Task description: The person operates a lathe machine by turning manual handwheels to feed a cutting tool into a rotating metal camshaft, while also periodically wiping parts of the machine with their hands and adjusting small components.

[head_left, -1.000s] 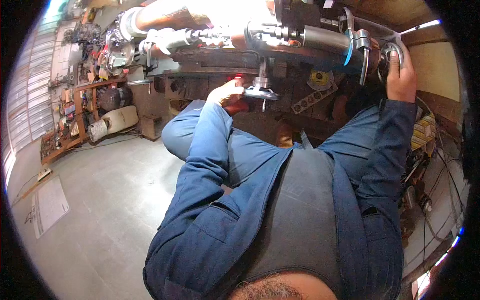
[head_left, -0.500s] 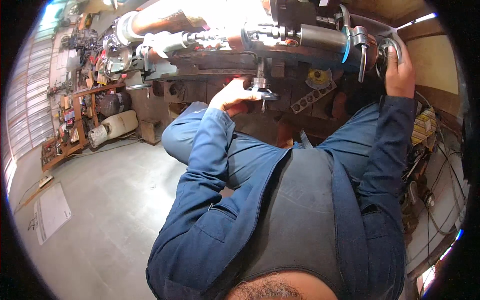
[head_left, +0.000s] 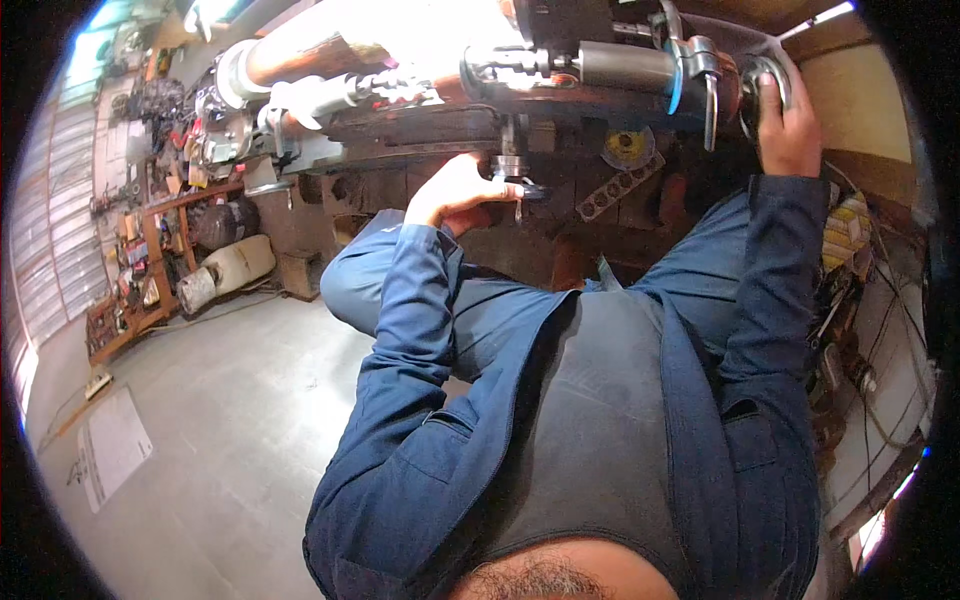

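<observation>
The small metal handle (head_left: 518, 178) sits at about 12 o'clock in the view, hanging under the long machine (head_left: 560, 90). The left hand (head_left: 455, 192) is curled around it, with the fingers wrapped close and the thumb near the knob end. At about 1 o'clock, well apart from it, is the round hand wheel (head_left: 765, 85) at the far end of the machine. The right hand (head_left: 790, 125) is closed over the wheel's rim, with the palm pressed on it.

To do this step well, I think both hands should turn slowly and evenly. The left hand should keep a firm hold so the handle does not slip. The right hand should stay on the rim of the wheel and keep clear of the silver lever (head_left: 710, 95) just beside it, at its 9 o'clock. The blue sleeves look loose, so they should be kept away from any part that spins.

The light on top of the machine is very bright, so I cannot tell what piece is being worked on up there.

Further out, at 9 o'clock, a wooden shelf (head_left: 130, 290) full of small things stands by the wall. A pale plastic can (head_left: 225, 270) lies on the grey floor (head_left: 210, 420) near it. A flat white sheet (head_left: 110, 460) lies on the floor at about 8 o'clock.
</observation>
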The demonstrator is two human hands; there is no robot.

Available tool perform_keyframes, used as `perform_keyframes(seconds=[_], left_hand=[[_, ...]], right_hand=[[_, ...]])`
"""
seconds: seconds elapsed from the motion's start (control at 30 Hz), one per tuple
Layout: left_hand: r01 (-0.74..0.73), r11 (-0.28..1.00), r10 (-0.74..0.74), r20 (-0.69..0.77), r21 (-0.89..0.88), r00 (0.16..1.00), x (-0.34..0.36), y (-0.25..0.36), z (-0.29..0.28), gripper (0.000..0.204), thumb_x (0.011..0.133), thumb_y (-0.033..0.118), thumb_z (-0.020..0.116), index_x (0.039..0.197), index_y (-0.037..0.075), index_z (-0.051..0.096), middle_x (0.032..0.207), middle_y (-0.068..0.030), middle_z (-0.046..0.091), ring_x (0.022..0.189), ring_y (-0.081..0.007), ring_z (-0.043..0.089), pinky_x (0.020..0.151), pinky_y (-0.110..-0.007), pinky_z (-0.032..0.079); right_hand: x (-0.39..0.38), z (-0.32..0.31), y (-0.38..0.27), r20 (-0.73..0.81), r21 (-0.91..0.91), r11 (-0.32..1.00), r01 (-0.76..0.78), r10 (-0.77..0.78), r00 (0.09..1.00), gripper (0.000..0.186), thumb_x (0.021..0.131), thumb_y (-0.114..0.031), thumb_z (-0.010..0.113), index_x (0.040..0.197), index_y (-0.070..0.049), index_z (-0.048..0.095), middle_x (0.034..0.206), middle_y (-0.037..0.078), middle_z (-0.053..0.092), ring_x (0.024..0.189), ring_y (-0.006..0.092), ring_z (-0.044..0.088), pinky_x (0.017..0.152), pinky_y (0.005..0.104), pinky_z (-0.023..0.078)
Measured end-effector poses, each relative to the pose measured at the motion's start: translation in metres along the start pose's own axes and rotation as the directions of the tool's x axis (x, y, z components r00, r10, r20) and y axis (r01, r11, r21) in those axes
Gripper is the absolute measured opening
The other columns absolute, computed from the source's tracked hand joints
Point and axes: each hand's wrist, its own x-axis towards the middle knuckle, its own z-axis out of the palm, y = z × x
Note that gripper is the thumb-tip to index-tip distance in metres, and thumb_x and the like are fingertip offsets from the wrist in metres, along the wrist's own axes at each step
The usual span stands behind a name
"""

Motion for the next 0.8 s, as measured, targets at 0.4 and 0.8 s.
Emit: perform_keyframes(seconds=[0.4,0.8], left_hand=[[0.241,0.852,-0.096,-0.313,0.465,0.945,-0.010,0.037,0.031,0.069,0.062,0.049,0.088,0.095,-0.006,0.061,0.068,-0.0123,0.067,0.057,-0.0170,0.065,0.055,-0.031,0.053],[0.171,0.942,-0.077,-0.308,0.289,0.948,-0.004,0.019,0.033,0.070,0.062,0.042,0.090,0.096,-0.008,0.055,0.067,-0.0129,0.066,0.057,-0.0178,0.065,0.056,-0.031,0.053]], right_hand=[[-0.018,0.017,-0.005,-0.274,0.060,0.994,0.090,-0.070,0.959,0.035,0.094,-0.025,0.061,0.124,-0.007,0.063,0.114,0.018,0.068,0.107,0.0299,0.067,0.090,0.0362,0.051],[-0.018,0.014,-0.006,-0.255,0.080,0.988,0.135,-0.111,0.961,0.034,0.098,-0.023,0.056,0.126,-0.004,0.062,0.114,0.017,0.068,0.105,0.0230,0.066,0.092,0.0329,0.050]])
